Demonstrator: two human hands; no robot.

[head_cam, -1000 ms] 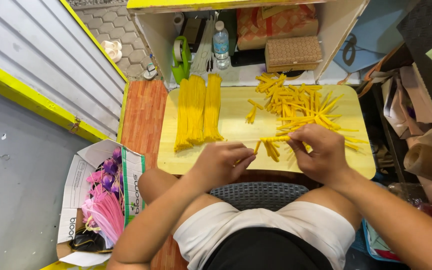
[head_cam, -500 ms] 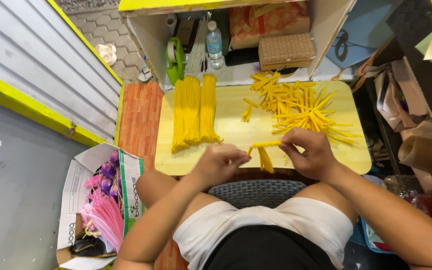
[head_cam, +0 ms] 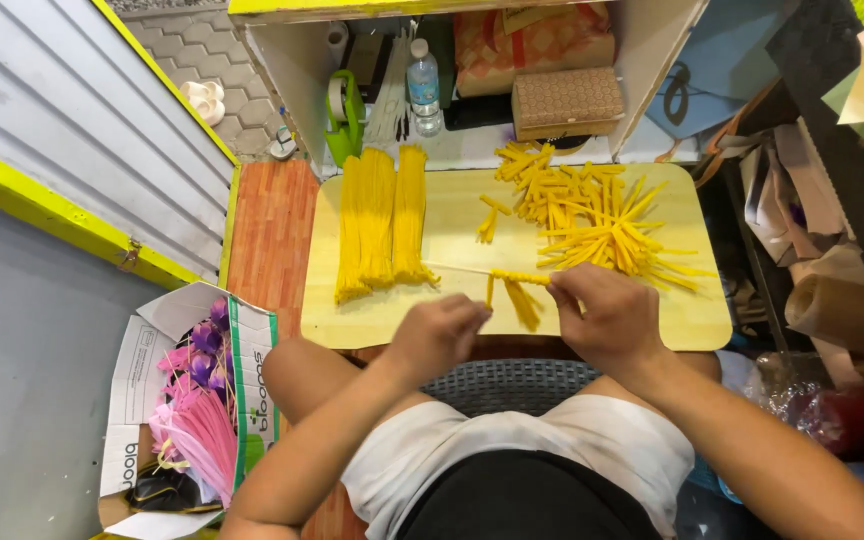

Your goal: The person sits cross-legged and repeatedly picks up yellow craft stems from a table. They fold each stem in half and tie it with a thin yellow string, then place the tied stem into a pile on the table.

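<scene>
My left hand (head_cam: 440,334) and my right hand (head_cam: 607,318) hover over the near edge of a pale yellow tabletop (head_cam: 452,225). Between them I hold a thin stick (head_cam: 452,268) with a wrapped yellow section and several yellow strips (head_cam: 520,296) hanging from it. My right hand pinches the wrapped end; my left hand's fingers are closed near the hanging strips. A loose heap of short yellow strips (head_cam: 592,215) lies on the table's right half. Three long yellow bundles (head_cam: 380,222) lie side by side on its left half.
Behind the table stands an open cabinet with a water bottle (head_cam: 422,82), a green tape dispenser (head_cam: 344,115), a woven box (head_cam: 565,100) and a patterned bag. A cardboard box (head_cam: 142,360) of pink and purple flowers sits on the floor at left. Paper rolls and bags crowd the right side.
Both hands have lifted slightly and drawn apart, and the stick with its hanging yellow strips now shows plainly between them.
</scene>
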